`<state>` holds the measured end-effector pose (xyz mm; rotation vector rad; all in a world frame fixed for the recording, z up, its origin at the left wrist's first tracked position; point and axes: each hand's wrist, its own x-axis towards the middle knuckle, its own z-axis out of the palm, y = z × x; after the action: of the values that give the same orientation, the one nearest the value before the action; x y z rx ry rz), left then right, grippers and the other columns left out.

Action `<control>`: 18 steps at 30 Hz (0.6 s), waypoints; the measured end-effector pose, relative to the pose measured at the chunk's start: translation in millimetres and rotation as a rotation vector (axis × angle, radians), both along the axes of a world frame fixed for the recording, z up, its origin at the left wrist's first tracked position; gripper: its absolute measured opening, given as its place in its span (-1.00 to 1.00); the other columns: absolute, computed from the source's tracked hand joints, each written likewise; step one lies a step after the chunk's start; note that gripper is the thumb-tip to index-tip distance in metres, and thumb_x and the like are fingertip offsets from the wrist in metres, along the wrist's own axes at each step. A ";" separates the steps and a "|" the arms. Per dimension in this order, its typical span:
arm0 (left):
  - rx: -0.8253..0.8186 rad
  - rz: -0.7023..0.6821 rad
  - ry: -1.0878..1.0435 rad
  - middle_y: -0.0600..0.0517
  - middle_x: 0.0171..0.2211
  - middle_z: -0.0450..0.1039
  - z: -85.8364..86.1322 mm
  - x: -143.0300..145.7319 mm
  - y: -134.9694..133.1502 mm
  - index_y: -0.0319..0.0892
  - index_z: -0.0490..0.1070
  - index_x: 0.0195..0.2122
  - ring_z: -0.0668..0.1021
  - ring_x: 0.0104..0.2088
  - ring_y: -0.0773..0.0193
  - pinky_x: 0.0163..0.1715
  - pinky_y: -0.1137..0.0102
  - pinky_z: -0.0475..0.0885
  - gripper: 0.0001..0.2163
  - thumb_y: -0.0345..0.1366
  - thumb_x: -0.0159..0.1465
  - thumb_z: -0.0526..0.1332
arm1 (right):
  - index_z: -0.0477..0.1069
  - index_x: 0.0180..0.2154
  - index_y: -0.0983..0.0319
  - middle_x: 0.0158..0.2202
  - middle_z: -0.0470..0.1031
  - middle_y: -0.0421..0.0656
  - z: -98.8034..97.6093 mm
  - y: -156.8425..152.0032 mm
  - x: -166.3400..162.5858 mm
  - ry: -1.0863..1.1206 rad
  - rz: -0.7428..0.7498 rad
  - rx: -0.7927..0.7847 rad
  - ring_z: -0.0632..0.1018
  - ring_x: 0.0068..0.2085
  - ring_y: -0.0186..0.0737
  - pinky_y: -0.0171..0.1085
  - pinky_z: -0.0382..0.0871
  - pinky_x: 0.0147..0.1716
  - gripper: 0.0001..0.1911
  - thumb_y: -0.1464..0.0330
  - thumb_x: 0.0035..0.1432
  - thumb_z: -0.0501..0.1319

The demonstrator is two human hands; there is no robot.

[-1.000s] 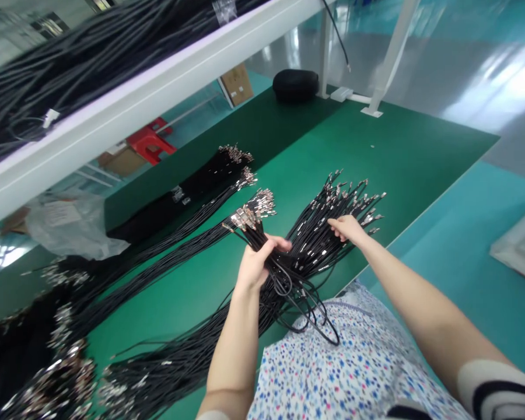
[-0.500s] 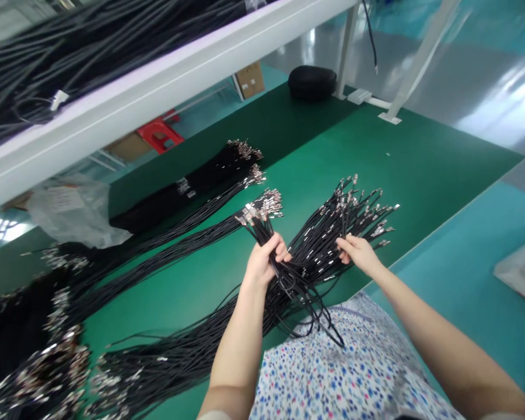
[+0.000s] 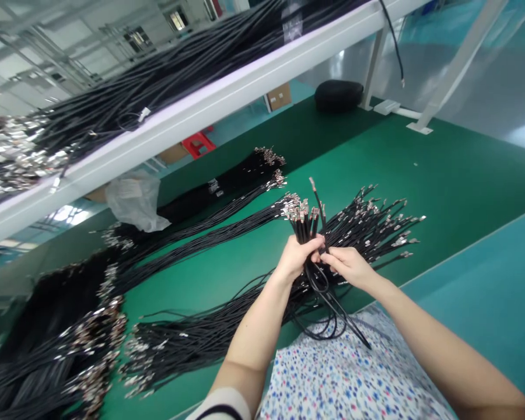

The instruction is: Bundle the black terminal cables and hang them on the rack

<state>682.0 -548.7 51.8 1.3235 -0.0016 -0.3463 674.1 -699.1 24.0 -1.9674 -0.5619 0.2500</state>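
Observation:
My left hand (image 3: 294, 258) is closed round a small bundle of black cables (image 3: 305, 224) with metal terminals at the tips, held upright above the green table mat (image 3: 441, 175). My right hand (image 3: 349, 265) pinches a single black cable (image 3: 318, 204) and holds it against that bundle, its terminal sticking up above the others. Just behind my hands a loose fan of cables (image 3: 376, 224) lies on the mat, terminals pointing right. The held cables loop down over my flowered clothing (image 3: 332, 379).
Long rows of bundled black cables (image 3: 210, 221) cross the mat to the left, with heaps of terminals (image 3: 91, 338) at the near left. A white shelf rail (image 3: 192, 116) carrying more cables runs overhead. A crumpled plastic bag (image 3: 133, 201) and a black case (image 3: 338, 95) lie at the back.
My right hand has left the loose fan and come left to my left hand with one cable. The view has shifted, so the shelf and left heaps show more.

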 end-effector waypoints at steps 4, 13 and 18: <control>-0.014 -0.081 0.012 0.11 -0.73 0.26 1.3 -0.5 0.7 -0.34 0.43 -0.33 0.31 -0.69 0.45 -0.56 0.47 0.28 -0.72 -0.21 0.01 0.27 | 0.45 -0.35 0.31 -0.58 0.37 -0.21 -0.4 -1.7 -3.5 0.062 0.050 0.084 0.35 -0.59 -0.43 -0.43 0.22 -0.56 -0.57 0.14 0.17 -0.02; -0.144 0.157 -0.013 0.01 -0.48 0.43 -7.3 6.4 5.8 -0.30 0.33 -0.42 0.29 -0.70 0.52 -0.59 0.46 0.27 -0.83 -0.33 0.01 0.27 | 0.38 -0.56 0.29 -0.64 0.35 -0.19 -7.5 -12.3 -2.2 -0.128 -0.014 -0.248 0.36 -0.57 -0.38 -0.38 0.14 -0.51 -0.54 0.19 0.22 -0.07; -0.149 0.225 0.005 -0.01 -0.40 0.44 -9.4 11.5 11.8 -0.29 0.31 -0.40 0.28 -0.71 0.54 -0.60 0.44 0.28 -0.83 -0.35 0.01 0.26 | 0.33 -0.57 0.27 -0.64 0.34 -0.19 -18.0 -13.7 -11.0 -0.169 -0.007 -0.345 0.34 -0.58 -0.38 -0.38 0.09 -0.51 -0.55 0.22 0.24 -0.09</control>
<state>693.5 -536.9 42.3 1.1620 0.1223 -0.1547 663.1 -712.7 6.1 -2.3401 -0.6539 0.1861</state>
